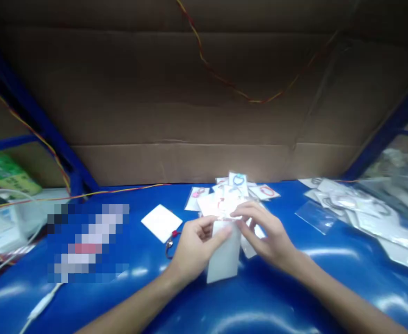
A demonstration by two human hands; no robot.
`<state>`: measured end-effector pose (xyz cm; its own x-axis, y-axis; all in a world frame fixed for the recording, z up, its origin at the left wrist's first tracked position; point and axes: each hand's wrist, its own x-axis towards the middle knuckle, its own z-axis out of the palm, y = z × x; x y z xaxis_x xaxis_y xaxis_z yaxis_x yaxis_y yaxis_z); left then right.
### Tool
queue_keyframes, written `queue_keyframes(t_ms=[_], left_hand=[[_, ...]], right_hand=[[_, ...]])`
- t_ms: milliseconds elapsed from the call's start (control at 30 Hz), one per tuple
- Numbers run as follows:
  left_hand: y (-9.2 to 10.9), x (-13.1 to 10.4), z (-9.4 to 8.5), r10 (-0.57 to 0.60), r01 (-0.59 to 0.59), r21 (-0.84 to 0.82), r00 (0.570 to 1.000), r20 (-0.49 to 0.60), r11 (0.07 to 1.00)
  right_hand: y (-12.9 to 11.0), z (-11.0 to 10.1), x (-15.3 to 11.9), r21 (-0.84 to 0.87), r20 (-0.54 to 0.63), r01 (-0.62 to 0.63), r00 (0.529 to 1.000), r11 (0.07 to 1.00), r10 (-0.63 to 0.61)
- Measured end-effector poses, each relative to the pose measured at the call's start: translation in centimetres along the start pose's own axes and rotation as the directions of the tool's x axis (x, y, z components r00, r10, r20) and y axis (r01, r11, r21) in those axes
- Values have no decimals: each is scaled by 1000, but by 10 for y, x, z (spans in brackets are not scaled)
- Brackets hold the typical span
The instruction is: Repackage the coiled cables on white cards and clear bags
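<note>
A white card [223, 260], perhaps in a clear bag, hangs tilted over the blue surface. My left hand [197, 243] is closed on it, with the thumb across its upper face. At the card's top edge, the fingers of my right hand [264, 232] are pinched together; what they hold is too small to tell. Behind the hands lies a pile of small bagged cards [224, 192] with coloured loops. To the left of my left hand are a blank white card [161, 222] and a dark cord bracelet with a red part [170, 245].
An empty clear bag [317, 217] and a heap of bagged white cards [371, 215] lie on the right. A blurred-out object [92, 246] with a white cable is on the left. Cardboard [190, 116] stands behind, between blue shelf posts.
</note>
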<state>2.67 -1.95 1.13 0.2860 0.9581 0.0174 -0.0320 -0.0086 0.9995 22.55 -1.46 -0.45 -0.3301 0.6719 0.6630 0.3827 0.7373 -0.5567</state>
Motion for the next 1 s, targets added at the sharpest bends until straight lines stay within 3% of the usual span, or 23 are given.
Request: queue_keyframes(t_ms=[300,467,700,900,1000], left_hand=[[-8,2,-2,-20,20,-31,1000,-7,999],[-9,3,-3,52,-52,10,998,-23,999],[-6,0,-2,88,-88,20,996,24,996],[-4,0,-1,68,-67,-26,996,63,997],[-3,7,-8,14,-12,-122,1000,14,992]], right_hand=[[-3,-3,2,52,35,2,999,999,-4],[-8,-1,3,132,110,-111,989,985,97],[-7,-1,4,203,125,-208,975,957,186],[-11,-4,8,299,163,-384,923,874,350],[-8,-5,10,425,152,-434,900,795,410]])
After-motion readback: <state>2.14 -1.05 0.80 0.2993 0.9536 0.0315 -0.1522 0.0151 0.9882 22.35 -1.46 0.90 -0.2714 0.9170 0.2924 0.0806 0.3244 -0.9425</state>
